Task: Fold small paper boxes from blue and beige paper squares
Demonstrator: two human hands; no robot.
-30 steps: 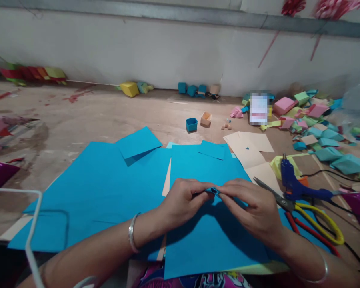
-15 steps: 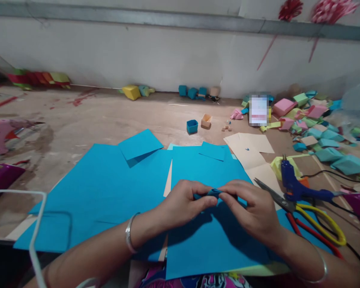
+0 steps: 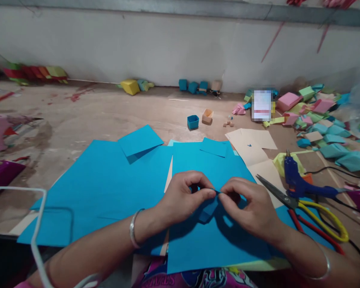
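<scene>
A small folded piece of blue paper (image 3: 208, 211) is pinched at its top edge between both hands, its lower part hanging below the fingertips. My left hand (image 3: 186, 197) holds it with thumb and index finger from the left. From the right, my right hand (image 3: 248, 204) grips the same edge, fingertips close to the left ones. Under both hands lies a large blue sheet (image 3: 198, 252), with another blue sheet (image 3: 108, 180) to its left. Two smaller blue pieces, a rectangle (image 3: 141, 140) and a strip (image 3: 214, 147), rest on the sheets' far parts.
Scissors (image 3: 291, 200) with yellow and red handles and a blue glue gun (image 3: 303, 182) lie right of my right hand. Many folded paper pieces (image 3: 330, 132) are heaped at the far right. A small blue paper box (image 3: 193, 122) stands ahead. A white wire frame (image 3: 37, 228) rises at the left.
The folded blue paper has turned so more of it hangs below my fingers. My fingertips have shifted to its upper edge. The view has tilted slightly downward.
</scene>
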